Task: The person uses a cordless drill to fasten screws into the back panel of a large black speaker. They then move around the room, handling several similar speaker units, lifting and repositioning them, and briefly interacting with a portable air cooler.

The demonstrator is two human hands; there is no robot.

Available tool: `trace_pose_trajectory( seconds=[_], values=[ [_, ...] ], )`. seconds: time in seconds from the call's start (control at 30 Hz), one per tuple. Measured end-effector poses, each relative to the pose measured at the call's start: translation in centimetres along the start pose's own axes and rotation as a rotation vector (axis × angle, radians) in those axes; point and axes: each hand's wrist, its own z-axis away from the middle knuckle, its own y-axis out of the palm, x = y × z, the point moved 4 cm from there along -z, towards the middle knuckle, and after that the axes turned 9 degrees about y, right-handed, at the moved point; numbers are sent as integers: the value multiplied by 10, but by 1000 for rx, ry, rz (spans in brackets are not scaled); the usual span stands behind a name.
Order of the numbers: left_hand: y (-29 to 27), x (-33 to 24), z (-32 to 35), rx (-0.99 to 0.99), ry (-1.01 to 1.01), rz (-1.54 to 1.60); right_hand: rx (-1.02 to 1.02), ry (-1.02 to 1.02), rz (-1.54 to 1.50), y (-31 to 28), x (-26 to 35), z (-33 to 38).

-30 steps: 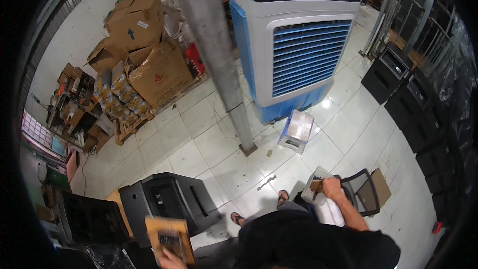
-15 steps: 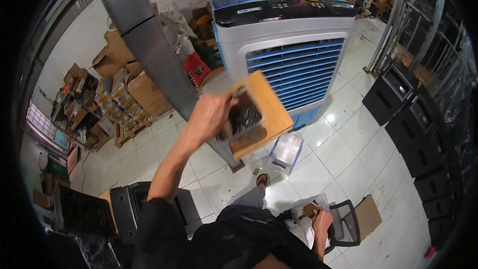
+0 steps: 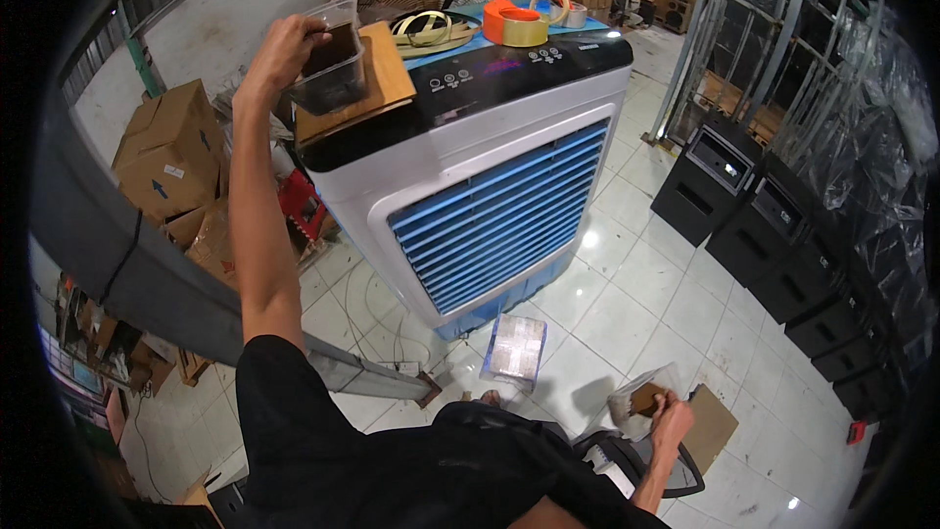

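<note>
My left hand (image 3: 279, 54) is closed on the rim of a clear plastic tub (image 3: 338, 80) with dark contents. Under the tub is a flat wooden board (image 3: 392, 73), which appears to rest on the left end of the air cooler's black top (image 3: 465, 88). Low on the right, my right hand (image 3: 673, 421) grips the edge of a second clear container (image 3: 627, 413), with something brown inside. The fingertips of both hands are partly hidden by the containers.
Rolls of tape (image 3: 517, 24) and a coiled strap (image 3: 436, 34) lie on the cooler. A wrapped package (image 3: 516, 348) sits on the tiled floor before it. A grey metal post (image 3: 166, 264) slants along the left. Black boxes (image 3: 705, 181) line the right; cardboard boxes (image 3: 171, 152) stand behind.
My left hand has carried the tub and board from in front of the cooler up to its top left corner. My right hand, with its container, has shifted slightly right.
</note>
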Motion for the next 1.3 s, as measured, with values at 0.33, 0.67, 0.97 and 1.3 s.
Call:
trace_pose_trajectory(
  seconds=[0.33, 0.67, 0.97, 1.3],
  values=[
    [46, 62, -45, 45, -84, 15, -328, -477, -311, -112, 107, -270],
    [53, 70, -55, 103, -143, -76, -193, -865, -626, -151, 278, -620],
    [28, -38, -34, -203, -420, -375, -405, -1342, -408, -180, 531, -732],
    [122, -216, 88, -193, -630, -404, -48, -1636, -511, -116, 719, -725]
  ],
)
